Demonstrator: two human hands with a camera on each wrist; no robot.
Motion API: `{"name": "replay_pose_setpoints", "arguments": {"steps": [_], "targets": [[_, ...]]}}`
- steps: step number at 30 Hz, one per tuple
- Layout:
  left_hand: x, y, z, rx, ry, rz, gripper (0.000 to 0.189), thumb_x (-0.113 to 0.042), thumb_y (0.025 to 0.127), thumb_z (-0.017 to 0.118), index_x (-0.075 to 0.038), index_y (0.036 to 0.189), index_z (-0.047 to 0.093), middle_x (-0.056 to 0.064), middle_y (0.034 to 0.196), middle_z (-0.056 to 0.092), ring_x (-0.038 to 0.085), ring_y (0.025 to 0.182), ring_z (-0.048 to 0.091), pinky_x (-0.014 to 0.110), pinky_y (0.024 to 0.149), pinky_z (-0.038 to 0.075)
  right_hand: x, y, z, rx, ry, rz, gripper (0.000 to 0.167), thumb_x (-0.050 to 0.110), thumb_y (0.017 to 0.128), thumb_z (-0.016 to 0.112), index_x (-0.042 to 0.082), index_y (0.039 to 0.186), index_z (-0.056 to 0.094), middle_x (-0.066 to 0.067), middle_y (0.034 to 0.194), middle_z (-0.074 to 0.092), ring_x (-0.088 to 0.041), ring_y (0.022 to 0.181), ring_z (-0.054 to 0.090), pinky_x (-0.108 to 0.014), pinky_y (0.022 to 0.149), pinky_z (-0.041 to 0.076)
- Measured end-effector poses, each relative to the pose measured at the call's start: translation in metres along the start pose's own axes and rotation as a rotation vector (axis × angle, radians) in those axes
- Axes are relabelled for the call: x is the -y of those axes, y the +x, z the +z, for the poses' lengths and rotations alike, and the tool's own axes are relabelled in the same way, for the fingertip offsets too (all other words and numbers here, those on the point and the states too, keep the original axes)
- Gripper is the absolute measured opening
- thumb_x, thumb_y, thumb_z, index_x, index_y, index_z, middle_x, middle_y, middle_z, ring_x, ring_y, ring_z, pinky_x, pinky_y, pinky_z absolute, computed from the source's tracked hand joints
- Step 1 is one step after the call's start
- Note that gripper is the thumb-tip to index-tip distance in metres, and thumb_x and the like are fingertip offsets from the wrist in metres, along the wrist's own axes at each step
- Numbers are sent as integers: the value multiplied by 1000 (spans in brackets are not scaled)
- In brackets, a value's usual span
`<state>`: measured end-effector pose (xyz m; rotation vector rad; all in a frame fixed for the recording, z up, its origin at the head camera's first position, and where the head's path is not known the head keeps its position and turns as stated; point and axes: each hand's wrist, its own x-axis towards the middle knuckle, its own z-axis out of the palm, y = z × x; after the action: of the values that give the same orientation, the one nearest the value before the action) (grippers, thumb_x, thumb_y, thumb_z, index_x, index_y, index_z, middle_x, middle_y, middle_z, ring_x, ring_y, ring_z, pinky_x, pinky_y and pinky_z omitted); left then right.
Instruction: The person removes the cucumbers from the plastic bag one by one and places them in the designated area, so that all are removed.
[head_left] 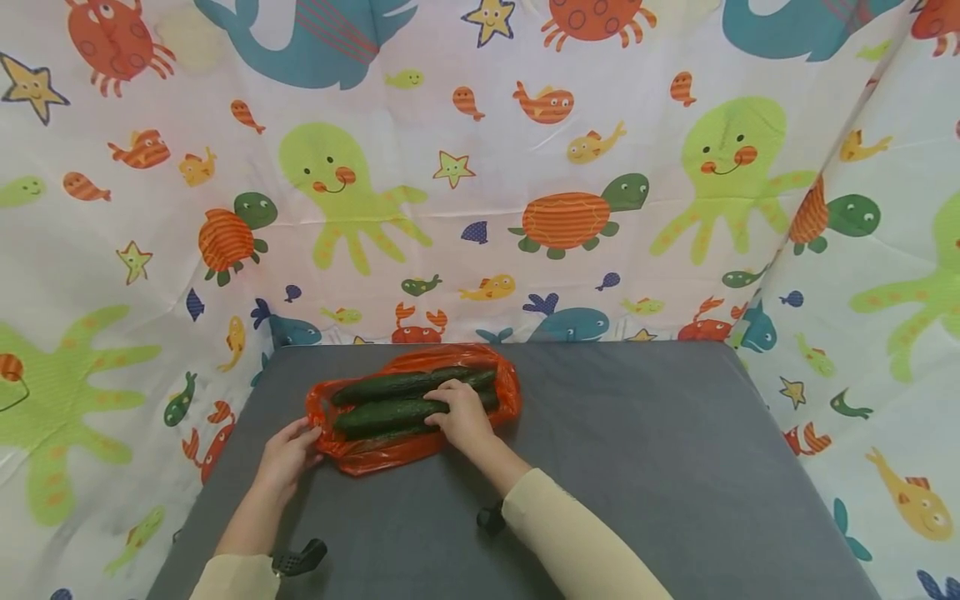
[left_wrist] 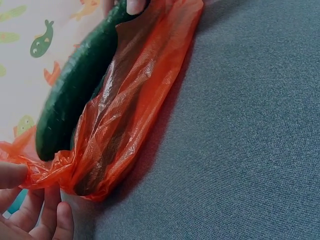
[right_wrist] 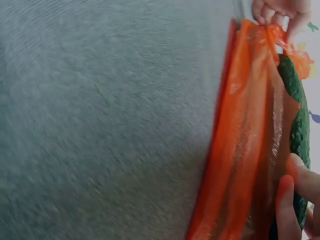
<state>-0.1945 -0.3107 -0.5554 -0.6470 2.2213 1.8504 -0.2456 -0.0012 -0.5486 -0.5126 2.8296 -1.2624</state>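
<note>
My left hand [head_left: 287,454] pinches crumpled end of orange plastic bag [head_left: 397,457]; my right hand [head_left: 467,421] grips cucumber [head_left: 386,417] between thumb and fingers, second cucumber [head_left: 397,385] just behind.

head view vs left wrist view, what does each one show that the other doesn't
Only the head view shows the sleeves, the printed turtles, the far edge of the table and most of the right hand.

Only the left wrist view shows the table's fine weave close up.

Both show the bag, a cucumber in it, the left hand pinching the bag's end, fingertips of the right hand, and some of the curtain.
</note>
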Motion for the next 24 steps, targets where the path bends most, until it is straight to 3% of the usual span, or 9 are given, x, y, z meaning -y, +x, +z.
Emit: {"name": "replay_pose_setpoints", "arguments": {"steps": [4, 9, 24], "targets": [[0, 0, 0, 3, 1, 1, 64, -27, 104, 56, -5, 158, 30, 19, 153, 42, 0, 91, 61, 30, 87, 57, 4, 2, -6, -1, 80, 18, 38, 15, 84, 81, 15, 121, 75, -5, 122, 63, -19, 98, 64, -19, 63, 54], [0, 2, 2, 6, 1, 9, 64, -26, 104, 56, -4, 158, 30, 20, 151, 43, -1, 88, 62, 31, 86, 57, 10, 1, -11, -9, 163, 24, 38, 14, 85, 80, 13, 122, 74, -6, 121, 62, -6, 63, 65, -17, 57, 53], [1, 0, 2, 1, 22, 42, 55, -27, 105, 53, -7, 155, 39, 17, 150, 46, -4, 90, 60, 31, 88, 57, 53, -3, -29, 11, 238, -99, 39, 12, 85, 79, 13, 123, 73, -5, 119, 61, -1, 63, 64, -16, 59, 54]]}}
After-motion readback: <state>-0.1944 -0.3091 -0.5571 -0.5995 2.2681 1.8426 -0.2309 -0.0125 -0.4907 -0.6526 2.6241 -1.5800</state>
